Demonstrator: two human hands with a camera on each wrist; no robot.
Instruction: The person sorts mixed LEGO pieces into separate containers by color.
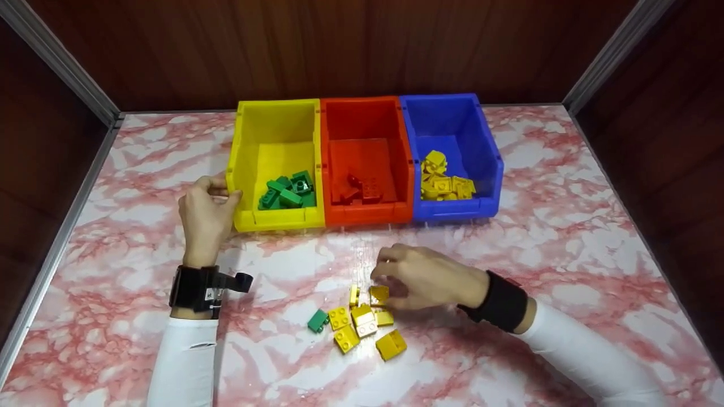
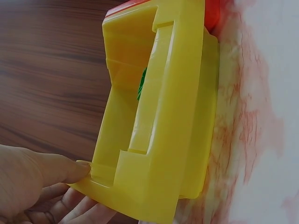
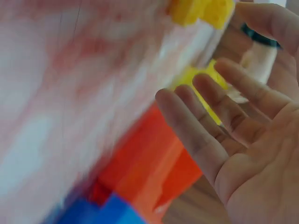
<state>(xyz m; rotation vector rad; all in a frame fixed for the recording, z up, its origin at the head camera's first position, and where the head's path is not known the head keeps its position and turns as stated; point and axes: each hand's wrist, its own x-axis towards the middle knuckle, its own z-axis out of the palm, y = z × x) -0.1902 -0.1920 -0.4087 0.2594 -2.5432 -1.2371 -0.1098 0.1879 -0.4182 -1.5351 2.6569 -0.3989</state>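
With the thumb on the inner side and fingers outside, my left hand [image 1: 206, 215] grips the left wall of the yellow bin [image 1: 277, 220]. The left wrist view shows this pinch on the rim near the front corner, the thumb [image 2: 70, 171] lying over the edge. My right hand [image 1: 427, 277] hovers at the loose yellow building bricks, beside a yellow brick [image 1: 379, 295]. Its fingers [image 3: 191, 130] are loosely extended in the right wrist view, with nothing held. Several other yellow bricks [image 1: 346, 339] and one green brick [image 1: 318, 321] lie on the table.
Joined to the yellow bin are a red bin [image 1: 367, 215] and a blue bin [image 1: 457, 210]. Green bricks [image 1: 289, 196] lie in the yellow bin, red bricks [image 1: 370, 189] in the red, yellow bricks [image 1: 444, 185] in the blue. Wooden panels [image 1: 362, 51] enclose the marbled table.
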